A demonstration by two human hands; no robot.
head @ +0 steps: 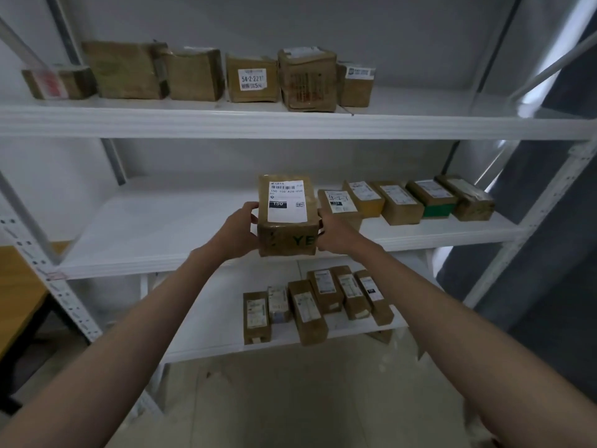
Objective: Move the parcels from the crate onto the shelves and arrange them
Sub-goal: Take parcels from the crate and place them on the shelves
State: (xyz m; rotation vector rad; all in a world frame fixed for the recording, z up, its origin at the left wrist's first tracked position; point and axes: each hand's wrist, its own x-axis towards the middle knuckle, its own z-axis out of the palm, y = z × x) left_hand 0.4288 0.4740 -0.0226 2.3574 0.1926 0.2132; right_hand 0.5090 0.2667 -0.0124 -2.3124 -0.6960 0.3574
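Observation:
A brown cardboard parcel with a white shipping label on top is at the front of the middle shelf. My left hand grips its left side and my right hand grips its right side. To its right, a row of several labelled parcels lies on the same shelf, the nearest one touching or almost touching the held parcel. The crate is not in view.
The top shelf carries several brown parcels. The bottom shelf holds several narrow parcels. White perforated uprights frame the unit. A wooden table stands at the left. The left half of the middle shelf is bare.

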